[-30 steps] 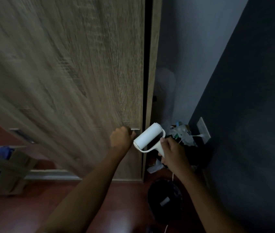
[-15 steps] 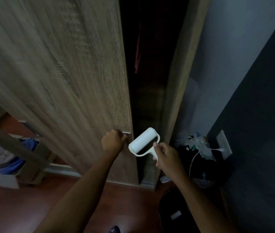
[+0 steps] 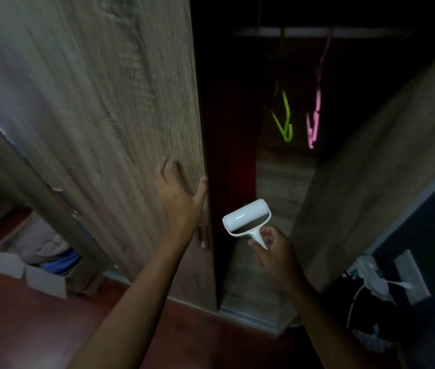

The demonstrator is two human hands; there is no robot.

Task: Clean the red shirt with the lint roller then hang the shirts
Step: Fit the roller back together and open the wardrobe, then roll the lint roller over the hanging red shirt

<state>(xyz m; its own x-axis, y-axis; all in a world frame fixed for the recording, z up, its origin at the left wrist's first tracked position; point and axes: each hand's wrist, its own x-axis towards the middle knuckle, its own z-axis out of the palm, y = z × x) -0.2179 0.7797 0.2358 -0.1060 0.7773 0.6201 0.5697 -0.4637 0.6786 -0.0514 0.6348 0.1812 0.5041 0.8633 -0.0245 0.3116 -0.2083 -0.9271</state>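
My right hand [image 3: 273, 251] grips the handle of a white lint roller [image 3: 247, 217] in front of the open wardrobe. My left hand [image 3: 180, 194] lies flat with spread fingers against the edge of the wooden wardrobe door [image 3: 99, 107]. Inside the dark wardrobe a dark red garment [image 3: 233, 145] hangs just behind the door edge. A green hanger [image 3: 284, 121] and a pink hanger [image 3: 314, 121] dangle bare from the rail [image 3: 317, 31].
A cardboard box [image 3: 38, 272] with pale and blue clothes sits on the reddish floor at left. At right a dark wall carries a white socket plate [image 3: 412, 279], with bags and a cable heaped below it.
The wardrobe door has swung wide open, baring the hangers inside. My left hand left the small door handle and now presses flat on the door edge. The lint roller stays in my right hand.
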